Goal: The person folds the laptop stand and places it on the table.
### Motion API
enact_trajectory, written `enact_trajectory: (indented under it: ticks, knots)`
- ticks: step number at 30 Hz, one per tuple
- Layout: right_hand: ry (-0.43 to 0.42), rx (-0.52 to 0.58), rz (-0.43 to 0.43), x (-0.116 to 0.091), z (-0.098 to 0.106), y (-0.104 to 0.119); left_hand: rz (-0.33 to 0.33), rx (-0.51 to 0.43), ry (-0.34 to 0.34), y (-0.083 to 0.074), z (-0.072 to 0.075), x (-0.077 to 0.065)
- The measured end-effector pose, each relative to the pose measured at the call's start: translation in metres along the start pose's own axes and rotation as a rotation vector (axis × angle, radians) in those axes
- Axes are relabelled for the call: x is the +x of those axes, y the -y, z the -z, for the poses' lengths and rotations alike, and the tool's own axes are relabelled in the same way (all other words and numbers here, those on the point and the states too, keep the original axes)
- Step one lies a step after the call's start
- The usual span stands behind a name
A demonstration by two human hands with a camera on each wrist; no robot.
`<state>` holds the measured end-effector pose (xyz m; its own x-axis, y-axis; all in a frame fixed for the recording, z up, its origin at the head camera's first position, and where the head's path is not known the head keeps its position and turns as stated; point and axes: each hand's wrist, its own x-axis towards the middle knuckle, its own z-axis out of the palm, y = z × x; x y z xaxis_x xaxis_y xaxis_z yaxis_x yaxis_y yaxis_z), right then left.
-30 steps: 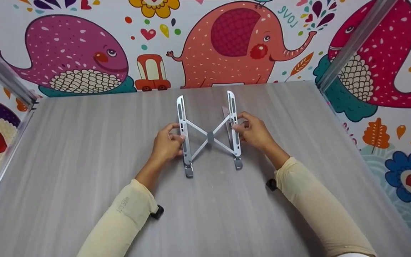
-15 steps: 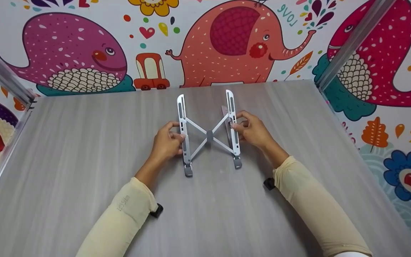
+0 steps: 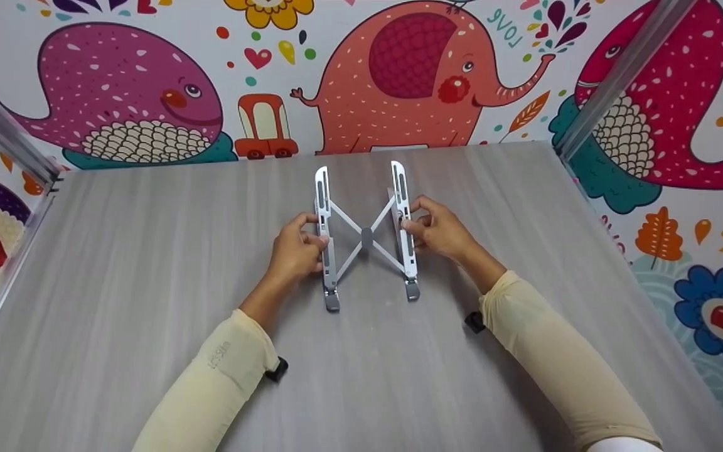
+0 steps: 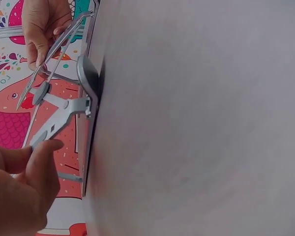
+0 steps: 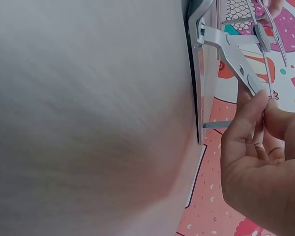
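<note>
A silver folding laptop stand (image 3: 327,263) stands on the table, its two slotted side rails joined by crossed bars with a grey hub (image 3: 367,236) in the middle. My left hand (image 3: 295,251) pinches the left rail about halfway along, between thumb and fingers. On the other side, my right hand (image 3: 440,231) grips the right rail at a similar height. The left wrist view shows the raised rail (image 4: 59,115) hinged to a base bar that lies on the table. In the right wrist view, thumb and fingers close on the rail (image 5: 238,61); a ring is on one finger.
The grey wood-grain table (image 3: 148,251) spreads around the stand. Behind it rises a wall (image 3: 273,56) printed with cartoon animals. Metal posts (image 3: 619,88) stand at the back corners. A black wrist strap piece (image 3: 277,369) shows under the left sleeve.
The right rail has moved left with my right hand, so the two rails stand closer together and the crossed bars are narrower. My left hand stays nearly in place.
</note>
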<state>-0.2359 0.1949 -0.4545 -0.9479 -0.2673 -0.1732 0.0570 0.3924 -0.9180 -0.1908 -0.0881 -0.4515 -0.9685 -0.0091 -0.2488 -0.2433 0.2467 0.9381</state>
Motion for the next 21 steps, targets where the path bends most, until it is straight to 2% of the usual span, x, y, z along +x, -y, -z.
enact_trajectory:
  ticks: [13,21]
  knots:
    - [0.011,0.009,-0.003,0.001,-0.006,0.004,-0.002,0.019,-0.007,-0.003,-0.003,0.000]
    - [0.007,0.034,-0.004,0.002,-0.014,0.005,-0.004,-0.001,-0.007,-0.004,-0.007,0.000]
